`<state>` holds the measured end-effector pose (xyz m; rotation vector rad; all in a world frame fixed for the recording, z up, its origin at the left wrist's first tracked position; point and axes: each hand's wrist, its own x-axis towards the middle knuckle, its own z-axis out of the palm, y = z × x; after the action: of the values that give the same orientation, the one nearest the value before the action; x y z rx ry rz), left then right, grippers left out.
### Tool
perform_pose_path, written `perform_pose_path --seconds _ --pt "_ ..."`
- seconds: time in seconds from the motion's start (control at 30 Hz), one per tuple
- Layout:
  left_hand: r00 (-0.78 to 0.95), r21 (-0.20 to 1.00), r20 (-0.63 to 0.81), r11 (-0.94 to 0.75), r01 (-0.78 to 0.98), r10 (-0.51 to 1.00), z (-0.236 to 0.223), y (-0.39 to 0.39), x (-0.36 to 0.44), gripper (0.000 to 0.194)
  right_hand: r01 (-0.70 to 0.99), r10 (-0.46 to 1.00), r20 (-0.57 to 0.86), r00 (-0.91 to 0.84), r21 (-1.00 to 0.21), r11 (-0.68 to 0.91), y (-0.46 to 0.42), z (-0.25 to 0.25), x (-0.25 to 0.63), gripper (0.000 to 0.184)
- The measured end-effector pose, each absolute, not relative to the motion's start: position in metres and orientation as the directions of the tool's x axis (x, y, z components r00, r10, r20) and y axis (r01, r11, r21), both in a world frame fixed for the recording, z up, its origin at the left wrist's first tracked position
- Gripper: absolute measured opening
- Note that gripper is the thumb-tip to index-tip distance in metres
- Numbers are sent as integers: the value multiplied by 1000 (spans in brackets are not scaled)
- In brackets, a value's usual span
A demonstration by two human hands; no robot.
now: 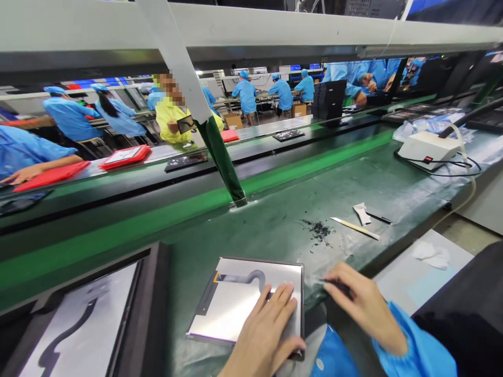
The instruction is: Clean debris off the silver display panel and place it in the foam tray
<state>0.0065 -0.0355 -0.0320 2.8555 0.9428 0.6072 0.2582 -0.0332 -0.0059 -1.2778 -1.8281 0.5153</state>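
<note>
A silver-backed display panel with a dark edge lies on the green bench, a grey curved flex cable running across its back. My left hand rests on the panel, fingers stretched out and pressing flat. Just off the panel's right edge, my right hand pinches a slim dark tool; the fingers hide most of it, so its exact kind is unclear. Beyond that hand are a pile of black scraps, a craft knife with a pale handle, and a dark pen-like tool beside a folded white wipe.
At the left stands a dark tray holding another panel. A green post rises from the bench. A white box with a red switch and cables sits far right. Co-workers in blue work across the conveyor line.
</note>
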Motion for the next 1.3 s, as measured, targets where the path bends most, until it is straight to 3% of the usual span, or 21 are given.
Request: perform_pose_path --seconds 0.07,0.2,0.4,0.53,0.67,0.8,0.93,1.3 --pt "703 145 379 -789 597 601 -23 -33 18 32 529 927 366 -84 -772 353 -56 -25 253 11" --pt "633 177 314 -698 694 708 -16 -29 49 12 485 931 362 39 -822 299 -76 -45 251 9" --pt "671 252 175 -691 677 721 -14 -19 66 15 456 919 381 99 -838 299 -81 -48 252 11" --pt "633 408 221 -660 631 742 -15 -10 57 18 471 930 362 67 -833 290 -81 -46 247 13" --pt "543 600 154 -514 613 826 -17 -3 46 20 559 923 385 -11 -763 325 -77 -43 238 17" --pt "516 714 47 -390 582 855 -15 -2 41 22 681 909 409 -79 -644 349 -70 -41 230 24" --pt "517 759 19 -349 550 856 -13 -4 42 20 708 893 435 -114 -595 381 -66 -41 226 27" --pt "504 764 34 -348 544 863 -14 -5 45 18 624 898 424 -119 -671 400 -64 -44 223 20"
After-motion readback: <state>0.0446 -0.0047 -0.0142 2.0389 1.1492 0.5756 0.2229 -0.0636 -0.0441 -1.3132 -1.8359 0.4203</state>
